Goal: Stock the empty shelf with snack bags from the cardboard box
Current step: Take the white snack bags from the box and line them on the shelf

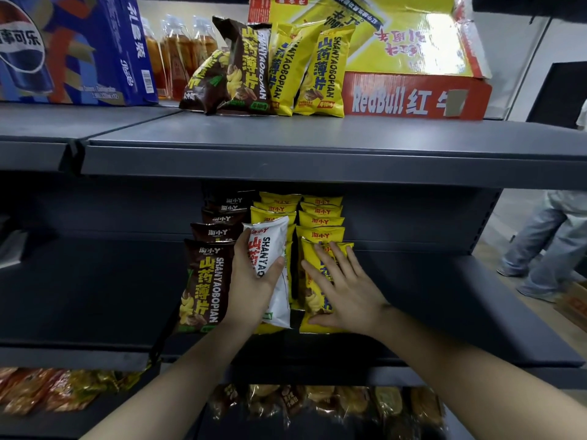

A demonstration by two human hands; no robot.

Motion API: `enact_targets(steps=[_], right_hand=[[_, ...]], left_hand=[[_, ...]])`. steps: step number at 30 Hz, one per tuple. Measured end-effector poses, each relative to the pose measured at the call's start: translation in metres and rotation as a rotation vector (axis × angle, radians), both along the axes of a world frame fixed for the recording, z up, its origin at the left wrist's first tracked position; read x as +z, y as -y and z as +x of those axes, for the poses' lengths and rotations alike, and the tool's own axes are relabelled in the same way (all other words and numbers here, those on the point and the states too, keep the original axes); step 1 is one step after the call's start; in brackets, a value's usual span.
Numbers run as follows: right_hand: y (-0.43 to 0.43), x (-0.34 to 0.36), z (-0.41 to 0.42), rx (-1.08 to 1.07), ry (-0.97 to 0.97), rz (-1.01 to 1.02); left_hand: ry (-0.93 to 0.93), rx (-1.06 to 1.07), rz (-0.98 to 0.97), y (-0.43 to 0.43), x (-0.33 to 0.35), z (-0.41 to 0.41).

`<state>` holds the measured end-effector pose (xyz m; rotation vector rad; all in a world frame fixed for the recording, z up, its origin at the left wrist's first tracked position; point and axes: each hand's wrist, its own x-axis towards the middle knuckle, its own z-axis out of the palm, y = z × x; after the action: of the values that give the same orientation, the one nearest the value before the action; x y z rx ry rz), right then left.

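Gripping a white bag from its left side, the left hand has its thumb across the bag's front and its fingers wrapped behind it. The bag stands upright at the front of the middle row on the middle shelf, with yellow bags lined up behind it. The right hand lies flat and spread, fingers apart, pressed on the front yellow bag of the right-hand row, clasping nothing. The two hands are near each other but not touching (the white bag and a narrow gap lie between them). Just left of the left hand stands a row of brown bags, its front bag touching the wrist. On the top shelf more brown and yellow bags lean against a Red Bull box, with a blue Pepsi carton far left. The cardboard box cannot be identified.
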<state>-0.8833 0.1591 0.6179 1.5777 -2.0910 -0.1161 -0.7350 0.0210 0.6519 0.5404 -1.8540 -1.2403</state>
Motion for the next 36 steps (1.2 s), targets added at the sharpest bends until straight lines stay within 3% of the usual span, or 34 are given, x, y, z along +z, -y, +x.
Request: enact_targets(steps=[6, 11, 13, 22, 28, 36], right_hand=[[-0.007, 0.007, -0.005, 0.029, 0.013, 0.032], [-0.01, -0.003, 0.028, -0.211, 0.381, -0.342], [-0.009, -0.013, 0.036, -0.258, 0.489, -0.355], [0.003, -0.025, 0.043, -0.237, 0.603, -0.382], [0.003, -0.038, 0.06, -0.334, 0.844, -0.552], [0.024, -0.043, 0.066, -0.304, 0.917, -0.71]], left_hand=[[0.002, -0.005, -0.029, 0.0, -0.001, -0.002], [0.019, -0.018, -0.063, -0.001, 0.001, -0.004], [0.026, -0.022, -0.077, -0.002, 0.001, -0.005], [0.001, -0.018, -0.09, -0.012, 0.003, -0.008], [-0.01, -0.03, -0.086, -0.013, 0.005, -0.007], [-0.064, -0.028, -0.082, -0.023, 0.011, -0.014]])
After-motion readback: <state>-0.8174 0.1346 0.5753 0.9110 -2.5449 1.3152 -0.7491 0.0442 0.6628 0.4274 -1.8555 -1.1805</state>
